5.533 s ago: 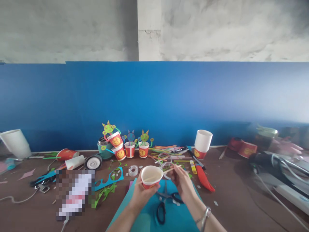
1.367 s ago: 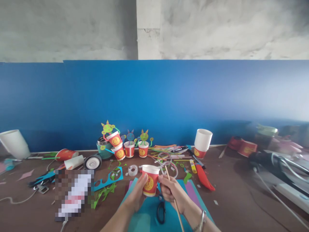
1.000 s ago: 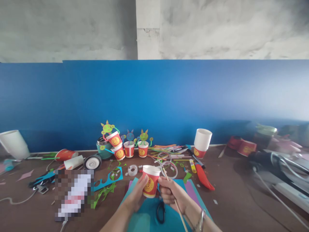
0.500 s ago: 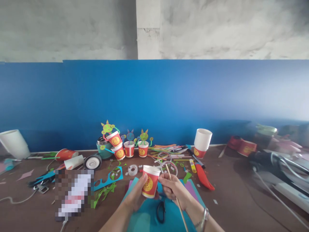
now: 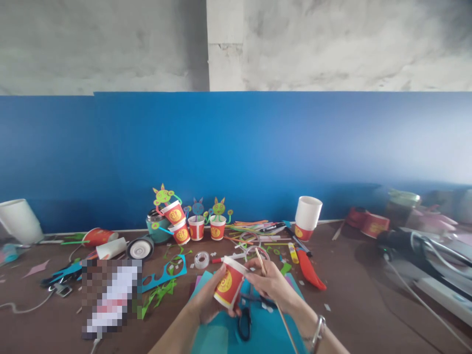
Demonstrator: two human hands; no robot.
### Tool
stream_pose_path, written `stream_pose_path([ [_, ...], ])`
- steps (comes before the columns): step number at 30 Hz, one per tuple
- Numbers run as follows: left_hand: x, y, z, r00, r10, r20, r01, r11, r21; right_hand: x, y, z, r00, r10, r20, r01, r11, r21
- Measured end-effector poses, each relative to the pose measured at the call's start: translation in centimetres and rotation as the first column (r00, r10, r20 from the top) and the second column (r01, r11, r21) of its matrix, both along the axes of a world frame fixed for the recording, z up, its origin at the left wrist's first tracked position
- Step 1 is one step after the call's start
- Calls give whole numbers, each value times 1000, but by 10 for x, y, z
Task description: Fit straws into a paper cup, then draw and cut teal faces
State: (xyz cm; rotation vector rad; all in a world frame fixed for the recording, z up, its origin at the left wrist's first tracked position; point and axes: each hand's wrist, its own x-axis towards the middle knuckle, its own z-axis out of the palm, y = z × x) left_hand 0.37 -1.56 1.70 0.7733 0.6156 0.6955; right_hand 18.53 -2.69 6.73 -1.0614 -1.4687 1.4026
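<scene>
Paper cup (image 5: 230, 286) held over the near middle of the tabletop (image 5: 350, 314). The left hand (image 5: 211, 298) is closed around the cup's body, which tilts with its rim toward the right. The right hand (image 5: 272, 281) is clamped on a thin wooden stick (image 5: 283, 319); its fingertips lie at the rim side of the cup, but whether they touch it cannot be made out for certain. Beneath lie blue paper sheets (image 5: 206, 339) bearing black-handled scissors (image 5: 240, 328).

Progress: toward the far edge, a two-cup stack (image 5: 174, 214), a middle cup (image 5: 196, 230) and a green-faced cup (image 5: 218, 230) bear cut-paper faces and arms and look finished. The held cup shows only its printed red wall and yellow emblem; judged against these, a face and arms are what it lacks.

Room: a blue panel (image 5: 236, 162) bounds the far edge. A tape roll (image 5: 201, 266) and a red-and-white marker (image 5: 220, 259) limit forward travel; a glue stick (image 5: 293, 253) and a red object (image 5: 309, 270) flank the right. Beyond them, brown surface with pale scraps extends toward the right edge. The near edge is out of view.
</scene>
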Motion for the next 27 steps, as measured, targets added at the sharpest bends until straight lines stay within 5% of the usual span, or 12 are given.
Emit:
stream_pose_path([
  [10, 0, 3, 4, 995, -66, -76, 61, 996, -62, 3, 2, -5, 962, -25, 273, 13, 999, 43],
  [27, -4, 5, 3, 990, -140, -16, 137, 983, -124, 9, -2, -3, 950, 114, 290, -126, 992, 24],
])
